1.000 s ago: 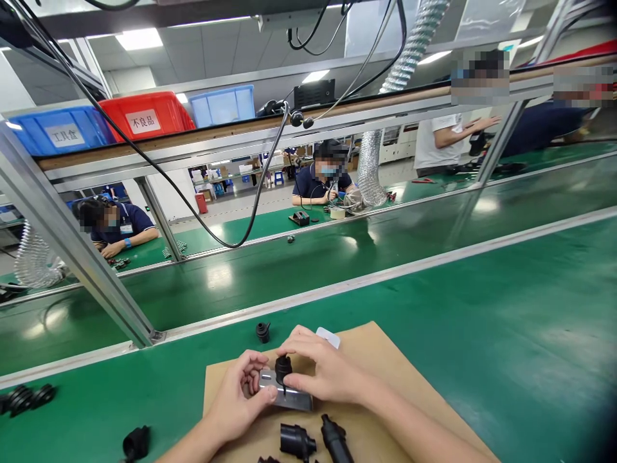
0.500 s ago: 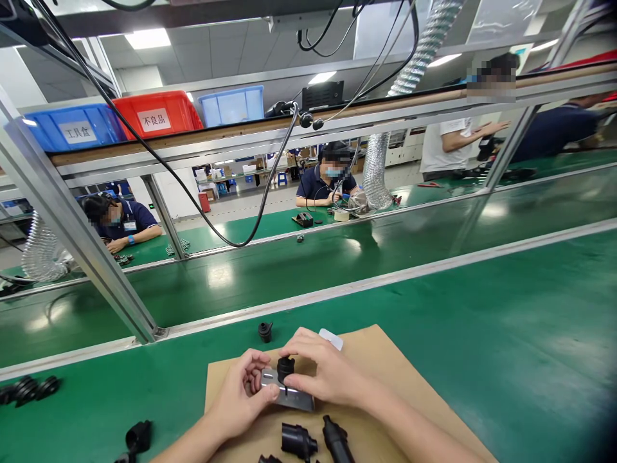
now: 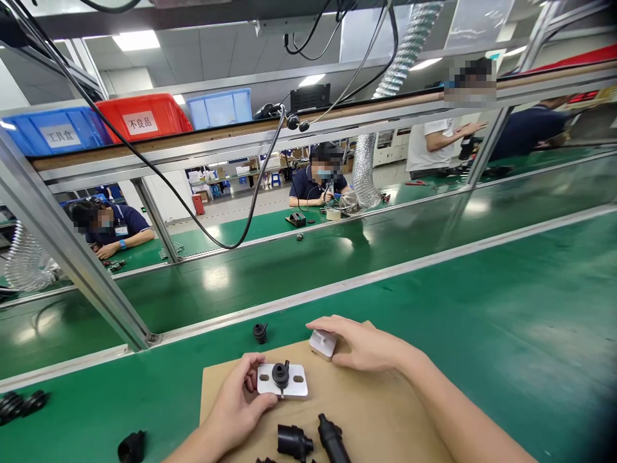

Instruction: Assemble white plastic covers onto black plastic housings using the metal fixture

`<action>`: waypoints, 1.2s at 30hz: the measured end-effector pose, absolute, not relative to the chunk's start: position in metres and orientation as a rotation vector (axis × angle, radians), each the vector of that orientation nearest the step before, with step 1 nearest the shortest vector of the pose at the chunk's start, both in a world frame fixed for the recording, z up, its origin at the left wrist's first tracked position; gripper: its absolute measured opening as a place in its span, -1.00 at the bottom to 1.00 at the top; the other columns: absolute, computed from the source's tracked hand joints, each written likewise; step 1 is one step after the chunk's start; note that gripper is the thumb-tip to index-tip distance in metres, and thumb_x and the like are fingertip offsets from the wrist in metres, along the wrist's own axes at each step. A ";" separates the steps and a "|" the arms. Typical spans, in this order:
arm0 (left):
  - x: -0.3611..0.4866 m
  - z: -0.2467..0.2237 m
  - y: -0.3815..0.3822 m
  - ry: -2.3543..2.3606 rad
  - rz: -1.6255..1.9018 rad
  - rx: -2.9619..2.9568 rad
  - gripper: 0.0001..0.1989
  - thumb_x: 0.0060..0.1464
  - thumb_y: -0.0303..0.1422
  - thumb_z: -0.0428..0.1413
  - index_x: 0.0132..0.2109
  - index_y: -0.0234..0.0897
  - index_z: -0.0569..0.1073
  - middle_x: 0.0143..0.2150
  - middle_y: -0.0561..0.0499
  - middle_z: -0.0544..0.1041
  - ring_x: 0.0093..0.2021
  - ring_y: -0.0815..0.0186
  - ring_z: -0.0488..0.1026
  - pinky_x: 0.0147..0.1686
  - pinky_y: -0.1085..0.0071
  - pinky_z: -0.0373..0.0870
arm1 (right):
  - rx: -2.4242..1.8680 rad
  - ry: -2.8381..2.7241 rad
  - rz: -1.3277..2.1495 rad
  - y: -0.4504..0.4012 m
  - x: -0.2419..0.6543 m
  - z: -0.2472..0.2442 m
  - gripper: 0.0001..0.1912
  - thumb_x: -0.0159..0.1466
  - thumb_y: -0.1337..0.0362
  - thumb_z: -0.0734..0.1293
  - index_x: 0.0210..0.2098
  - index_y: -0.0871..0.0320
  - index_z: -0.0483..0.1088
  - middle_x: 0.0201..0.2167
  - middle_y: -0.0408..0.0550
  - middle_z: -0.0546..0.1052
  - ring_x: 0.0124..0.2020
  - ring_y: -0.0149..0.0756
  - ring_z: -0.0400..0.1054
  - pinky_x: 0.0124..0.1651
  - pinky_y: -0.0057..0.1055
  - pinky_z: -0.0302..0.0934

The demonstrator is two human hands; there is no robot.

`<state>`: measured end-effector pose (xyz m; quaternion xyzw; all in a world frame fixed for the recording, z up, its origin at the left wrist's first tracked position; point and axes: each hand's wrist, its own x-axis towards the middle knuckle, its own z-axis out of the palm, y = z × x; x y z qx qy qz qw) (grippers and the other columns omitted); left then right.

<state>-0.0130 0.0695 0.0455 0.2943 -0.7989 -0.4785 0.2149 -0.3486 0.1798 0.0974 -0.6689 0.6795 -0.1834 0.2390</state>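
Note:
My left hand (image 3: 240, 399) grips the left end of a silver metal plate (image 3: 294, 388) with slotted holes. A round black plastic fitting (image 3: 280, 374) with a small side spout sits on the middle of the plate. To the right, my right hand (image 3: 359, 344) has its thumb and fingers around a small white-grey block (image 3: 322, 344) on the cardboard. Nearer to me lie a black cylindrical part (image 3: 293, 442) and a longer black tapered part (image 3: 332, 438). Another small black fitting (image 3: 260, 332) stands beyond the cardboard.
Under the work lies a cardboard sheet (image 3: 385, 411) on the green table (image 3: 506, 302). More black parts (image 3: 132, 446) are at the left. A metal post (image 3: 91, 257) rises at the left, and a cable (image 3: 212, 238) hangs ahead. Across the line, a co-worker (image 3: 318, 180) sits.
My right hand has left the black fitting and moved right to the white-grey block. The plate has tipped so its top faces me, still in my left hand.

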 end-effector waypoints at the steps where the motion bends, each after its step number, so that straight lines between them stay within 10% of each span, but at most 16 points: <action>1: -0.013 0.045 0.069 -2.210 -1.327 0.819 -0.49 0.19 -0.34 0.30 0.24 -0.16 0.39 0.05 -0.10 0.53 -0.13 0.15 0.38 -0.05 0.22 0.34 | -1.829 1.875 -0.534 0.178 -0.347 0.095 -0.27 0.19 0.31 0.42 0.35 -0.18 0.40 0.23 0.00 0.49 0.17 0.11 0.44 0.10 -0.09 0.36; 7: -0.013 0.046 0.069 -2.214 -1.311 0.815 -0.46 0.16 -0.29 0.35 0.24 -0.15 0.40 0.07 -0.10 0.54 -0.11 0.14 0.39 -0.03 0.22 0.35 | -1.798 1.969 -0.619 0.171 -0.330 0.091 -0.09 0.12 0.03 0.59 0.42 -0.03 0.35 0.05 0.09 0.57 0.09 0.23 0.47 0.09 0.02 0.36; 25: -0.019 0.045 0.077 -2.143 -1.232 0.872 -0.58 0.10 -0.36 0.37 0.07 -0.16 0.44 -0.08 -0.01 0.54 -0.17 0.17 0.40 -0.11 0.28 0.36 | -1.872 1.657 -1.300 0.168 -0.258 0.089 -0.31 0.27 0.17 0.49 0.36 0.08 0.36 0.10 0.10 0.56 0.05 0.02 0.46 0.14 -0.10 0.39; 36: -0.021 0.052 0.077 -2.174 -1.210 0.787 -0.53 0.22 -0.15 0.35 0.18 -0.14 0.44 -0.02 -0.07 0.58 -0.20 0.17 0.44 -0.17 0.29 0.38 | -2.089 1.579 -1.106 0.170 -0.236 0.080 -0.29 0.30 0.21 0.46 0.40 0.14 0.29 0.16 0.12 0.51 0.16 0.07 0.37 0.27 0.02 0.30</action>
